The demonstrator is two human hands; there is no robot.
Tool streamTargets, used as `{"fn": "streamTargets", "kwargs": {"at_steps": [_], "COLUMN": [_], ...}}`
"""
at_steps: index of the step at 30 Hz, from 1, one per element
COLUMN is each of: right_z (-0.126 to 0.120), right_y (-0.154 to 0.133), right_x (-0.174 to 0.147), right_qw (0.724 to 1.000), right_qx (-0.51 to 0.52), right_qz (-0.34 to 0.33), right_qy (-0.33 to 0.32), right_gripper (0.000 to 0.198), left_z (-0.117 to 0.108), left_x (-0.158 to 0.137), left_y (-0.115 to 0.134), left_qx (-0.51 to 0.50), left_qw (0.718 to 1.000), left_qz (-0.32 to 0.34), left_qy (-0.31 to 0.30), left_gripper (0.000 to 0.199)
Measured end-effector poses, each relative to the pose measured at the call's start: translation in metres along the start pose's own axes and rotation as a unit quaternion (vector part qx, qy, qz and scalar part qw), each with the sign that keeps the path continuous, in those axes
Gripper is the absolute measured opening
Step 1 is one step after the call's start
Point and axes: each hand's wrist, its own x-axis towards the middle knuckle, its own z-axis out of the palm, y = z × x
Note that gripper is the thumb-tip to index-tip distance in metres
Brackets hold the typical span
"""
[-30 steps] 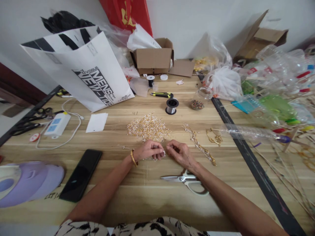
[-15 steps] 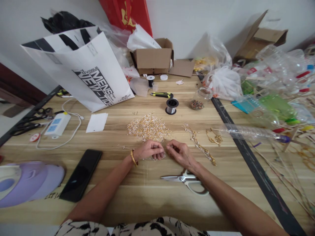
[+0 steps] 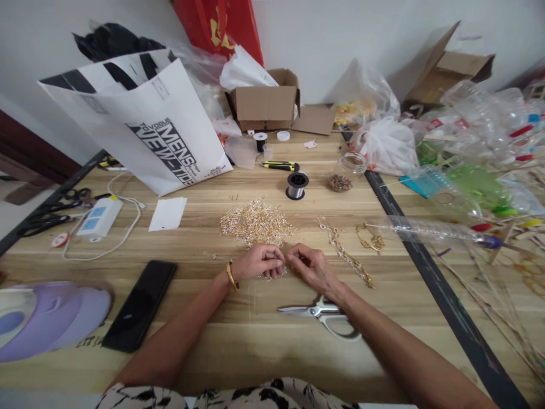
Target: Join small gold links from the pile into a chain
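My left hand (image 3: 260, 261), with a gold bracelet (image 3: 232, 276) at the wrist, is closed on a thin silvery beaded strand (image 3: 268, 277), which shows under its fingers. Just to its right, my right hand (image 3: 310, 262) is pinched, thumb against fingers; whatever it grips is too small to make out. The two hands' fingertips nearly meet. Right beyond them lies a heap of small gold and silver beads (image 3: 255, 220). Scissors (image 3: 323, 312) rest partly beneath my right forearm. A gold and silver chain (image 3: 346, 251) lies right of my right hand, beside a gold loop (image 3: 371, 236).
Farther back are a wire spool (image 3: 297, 186), a yellow-black utility knife (image 3: 278, 166) and a glass jar of beads (image 3: 347, 171). A phone (image 3: 139, 305) lies by my left forearm. A white paper bag (image 3: 140, 119) stands at left; plastic bottles (image 3: 489, 125) crowd the right.
Both hands stay almost in place, with fingers still close together. Less of the silvery strand shows beneath my left hand. The view has shifted very slightly.
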Motion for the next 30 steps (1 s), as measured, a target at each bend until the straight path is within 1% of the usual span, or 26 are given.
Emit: {"fn": "streamTargets", "kwargs": {"at_steps": [2, 4, 9, 12, 15, 19, 23, 26, 30], "right_z": [0.0, 0.0, -0.001, -0.001, 0.0, 0.002, 0.004, 0.004, 0.002], "right_y": [0.0, -0.001, -0.001, 0.0, -0.001, 0.0, 0.002, 0.001, -0.005], "right_x": [0.0, 0.0, 0.0, 0.0, 0.0, 0.0, -0.001, -0.001, 0.0], "right_qw": [1.0, 1.0, 0.999, 0.997, 0.993, 0.988, 0.984, 0.982, 0.986], "right_qx": [0.0, 0.001, -0.022, -0.06, -0.087, -0.102, -0.131, -0.144, -0.136], "right_qz": [0.0, -0.001, -0.019, -0.032, -0.06, -0.091, -0.101, -0.1, -0.076], "right_qy": [-0.004, -0.009, -0.023, -0.031, -0.054, -0.073, -0.067, -0.065, -0.063], "right_gripper": [0.02, 0.02, 0.018, 0.018, 0.016, 0.015, 0.013, 0.011, 0.011], "left_z": [0.002, 0.003, 0.007, 0.011, 0.017, 0.021, 0.022, 0.021, 0.018], "left_x": [0.0, -0.001, -0.001, -0.001, -0.002, -0.003, -0.004, -0.004, -0.004], "left_y": [0.002, 0.004, 0.009, 0.012, 0.013, 0.012, 0.01, 0.01, 0.009], "left_qx": [0.016, 0.04, 0.099, 0.179, 0.29, 0.413, 0.475, 0.487, 0.464], "left_qw": [1.0, 0.998, 0.987, 0.967, 0.933, 0.887, 0.858, 0.851, 0.863], "left_qz": [-0.003, 0.001, 0.056, 0.085, 0.101, 0.107, 0.125, 0.136, 0.134], "left_qy": [0.013, 0.039, 0.112, 0.159, 0.189, 0.175, 0.151, 0.145, 0.149], "left_gripper": [0.03, 0.029, 0.029, 0.027, 0.027, 0.028, 0.024, 0.023, 0.027]}}
